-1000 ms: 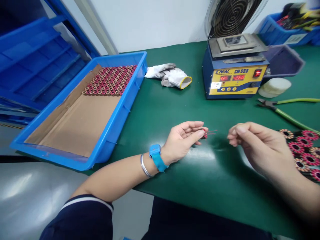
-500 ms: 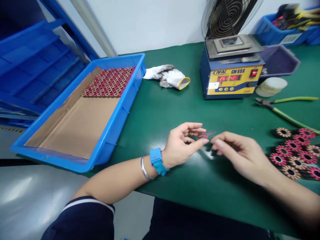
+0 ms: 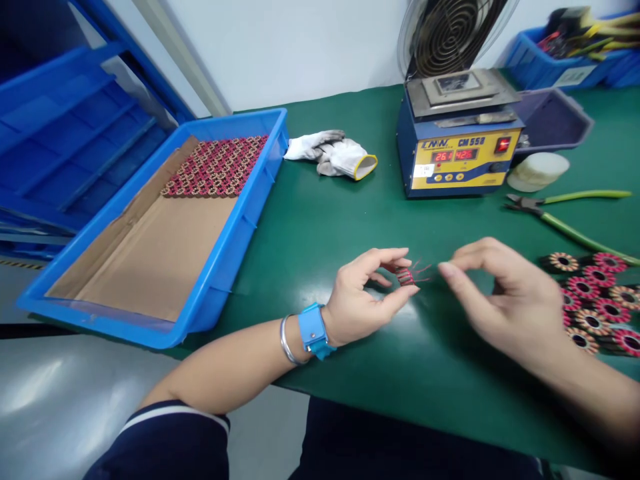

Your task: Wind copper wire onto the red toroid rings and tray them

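Note:
My left hand (image 3: 360, 293), with a blue strap at the wrist, holds a small red wire-wound coil (image 3: 405, 276) between thumb and fingers. Thin loose wire ends (image 3: 424, 269) stick out from the coil to the right. A short gap separates those ends from my right hand (image 3: 510, 307), whose thumb and forefinger are pinched together. Whatever lies in that pinch, if anything, is too small to make out. Just beyond the right hand, several red and copper-coloured ring coils (image 3: 595, 322) stand in rows on the green table (image 3: 320, 227).
At left is a blue tray (image 3: 250, 230) lined with cardboard, packed with ring coils at its far end. White gloves (image 3: 333, 153) lie beside it. Further right are a blue-and-yellow solder pot (image 3: 457, 160), a round white container (image 3: 539, 171), green-handled cutters (image 3: 540, 205) and a purple bin (image 3: 555, 120).
My right hand has moved right, away from the coil and its wire ends. More of the coil shows in my left hand, which has stayed nearly in place.

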Motion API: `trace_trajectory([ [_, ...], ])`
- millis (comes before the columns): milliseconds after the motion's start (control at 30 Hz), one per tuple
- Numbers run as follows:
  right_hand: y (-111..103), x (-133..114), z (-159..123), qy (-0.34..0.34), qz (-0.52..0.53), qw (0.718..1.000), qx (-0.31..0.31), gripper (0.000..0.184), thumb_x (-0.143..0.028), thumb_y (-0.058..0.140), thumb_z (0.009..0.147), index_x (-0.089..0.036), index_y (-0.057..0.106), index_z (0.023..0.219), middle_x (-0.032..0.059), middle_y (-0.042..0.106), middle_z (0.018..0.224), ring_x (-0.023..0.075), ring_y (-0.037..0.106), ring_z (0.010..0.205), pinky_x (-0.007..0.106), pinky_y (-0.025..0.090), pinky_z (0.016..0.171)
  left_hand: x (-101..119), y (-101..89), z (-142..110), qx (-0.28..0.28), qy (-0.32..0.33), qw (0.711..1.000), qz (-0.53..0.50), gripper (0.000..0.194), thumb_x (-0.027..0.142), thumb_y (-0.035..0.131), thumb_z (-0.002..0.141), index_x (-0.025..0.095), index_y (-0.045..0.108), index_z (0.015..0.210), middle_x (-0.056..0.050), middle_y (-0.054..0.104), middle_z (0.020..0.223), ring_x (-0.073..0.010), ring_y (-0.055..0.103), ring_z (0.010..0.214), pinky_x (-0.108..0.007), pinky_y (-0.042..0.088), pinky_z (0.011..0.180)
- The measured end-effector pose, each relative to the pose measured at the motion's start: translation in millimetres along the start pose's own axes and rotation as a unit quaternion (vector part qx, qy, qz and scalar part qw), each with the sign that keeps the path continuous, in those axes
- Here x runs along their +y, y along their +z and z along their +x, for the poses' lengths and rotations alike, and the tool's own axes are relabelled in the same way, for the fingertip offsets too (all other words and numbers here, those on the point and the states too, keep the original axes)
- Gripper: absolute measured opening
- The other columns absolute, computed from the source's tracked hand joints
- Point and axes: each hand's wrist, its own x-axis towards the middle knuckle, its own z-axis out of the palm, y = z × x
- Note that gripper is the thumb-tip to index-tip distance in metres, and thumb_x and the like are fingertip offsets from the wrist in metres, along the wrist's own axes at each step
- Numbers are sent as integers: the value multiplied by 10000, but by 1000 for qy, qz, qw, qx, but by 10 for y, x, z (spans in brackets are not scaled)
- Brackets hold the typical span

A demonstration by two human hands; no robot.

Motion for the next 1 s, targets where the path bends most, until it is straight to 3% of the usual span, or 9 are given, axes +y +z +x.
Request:
trace_trajectory([
  [133, -47, 100, -21, 146, 120, 982, 9, 133, -257, 646, 979, -229, 629, 850, 30, 639, 821, 158, 595, 728, 321, 457, 688, 5, 3, 11, 43, -3, 999, -22, 439, 277, 797, 835, 157, 657, 1234, -92, 758, 1107, -162, 737, 977, -222, 636, 745],
  [300, 9, 11, -18, 155, 223, 959, -82, 131, -318, 655, 974, -227, 677, 882, 26, 663, 810, 163, 609, 719, 305, 485, 662, 9, 2, 3, 29, 50, 998, 2, 436, 246, 796, 844, 164, 653, 1247, -83, 754, 1096, -157, 734, 965, -238, 644, 777],
  [433, -50, -29, 0, 171, 246, 954, 8, 185, -225, 612, 993, -227, 651, 812, 27, 633, 767, 163, 594, 709, 311, 461, 639, 6, -13, 13, 29, 78, 996, 31, 430, 191, 783, 846, 153, 644, 1252, -84, 753, 1069, -149, 722, 935, -247, 639, 763],
  [533, -57, -21, -12, 74, 145, 985, 62, 45, -202, 681, 946, -233, 652, 963, 56, 667, 900, 200, 632, 831, 361, 496, 748, -8, -24, 21, 25, 89, 994, 51, 429, 188, 772, 853, 157, 639, 1261, -80, 753, 1063, -148, 720, 932, -244, 632, 753],
  [633, -13, -8, -17, -62, -20, 997, 29, 188, -214, 746, 896, -227, 646, 1055, 106, 691, 1093, 274, 662, 982, 448, 507, 842, -10, -29, 16, 12, 107, 992, 67, 441, 203, 764, 862, 185, 632, 1281, -72, 754, 1079, -149, 725, 928, -255, 635, 762],
  [767, -63, 76, 15, -9, -47, 997, 63, 107, -129, 672, 921, -228, 634, 932, 82, 683, 1014, 256, 668, 932, 445, 524, 816, 19, -33, 0, -2, 104, 993, 60, 446, 203, 763, 855, 198, 633, 1282, -66, 754, 1068, -146, 726, 908, -254, 640, 747],
  [833, -136, 105, 30, 18, -33, 993, 115, 117, -127, 689, 905, -230, 633, 915, 83, 669, 996, 248, 657, 904, 442, 530, 794, 28, -29, -6, -2, 66, 997, 41, 462, 198, 768, 834, 187, 636, 1277, -72, 747, 1065, -149, 725, 920, -239, 637, 735],
  [900, -194, 70, 35, -25, -28, 991, 128, 136, -108, 693, 889, -226, 634, 925, 86, 673, 995, 239, 656, 896, 428, 540, 776, 20, -10, -7, -9, -4, 1000, 12, 498, 195, 765, 812, 169, 621, 1288, -82, 731, 1076, -150, 726, 929, -223, 633, 732],
  [1000, -198, -94, 22, -140, 0, 988, 57, 141, -88, 662, 898, -202, 633, 977, 95, 710, 1001, 211, 683, 901, 392, 573, 790, -20, 66, 23, -54, -110, 992, -39, 559, 200, 763, 783, 140, 579, 1306, -85, 699, 1080, -149, 728, 920, -240, 636, 785],
])
